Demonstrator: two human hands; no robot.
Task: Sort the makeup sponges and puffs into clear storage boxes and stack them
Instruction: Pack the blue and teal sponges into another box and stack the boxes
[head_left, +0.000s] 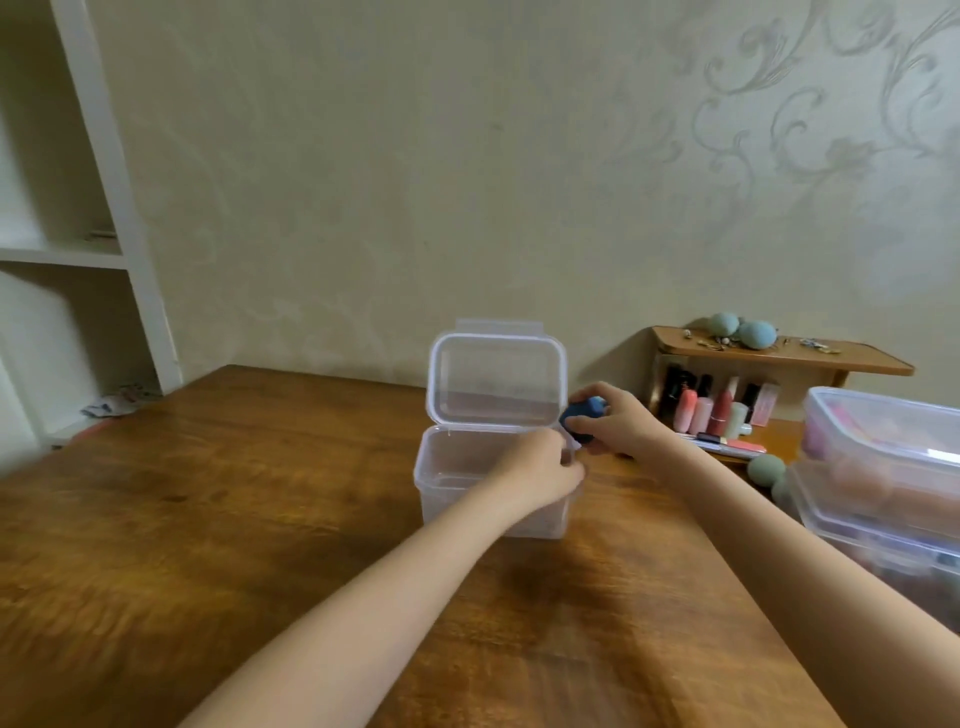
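Observation:
A clear storage box (452, 483) stands in the middle of the wooden table (208, 519) with its hinged lid (496, 379) standing upright. My right hand (618, 421) holds a dark blue makeup sponge (582, 410) just beside the box's right rim. My left hand (543, 465) rests on the box's right front edge, fingers curled on the rim. Two pale green sponges (743, 330) sit on a small wooden shelf (831, 356). Another green sponge (766, 470) lies on the table near stacked clear boxes (883, 483) at the right.
Lipsticks and small bottles (711, 410) stand under the little shelf at the back right. A white bookcase (88, 234) rises at the left. The wall runs along the table's far edge.

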